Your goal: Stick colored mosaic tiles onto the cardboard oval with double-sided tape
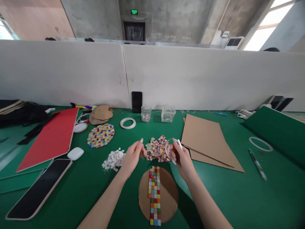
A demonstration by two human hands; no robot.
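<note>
My right hand grips a thin ring-shaped roll of tape, and a narrow white piece sticks out by its fingers. My left hand is closed in a pinch; whatever is between its fingertips is too small to make out. Between the hands lies a heap of small multicoloured mosaic tiles. Nearer me is a round cardboard disc with a band of coloured tiles running down it. A pile of white backing scraps lies left of my left hand.
A tile-covered disc, a tape roll, a glass jar and a clear box stand farther back. Cardboard sheets and a pen lie right. At left are a phone and a red board.
</note>
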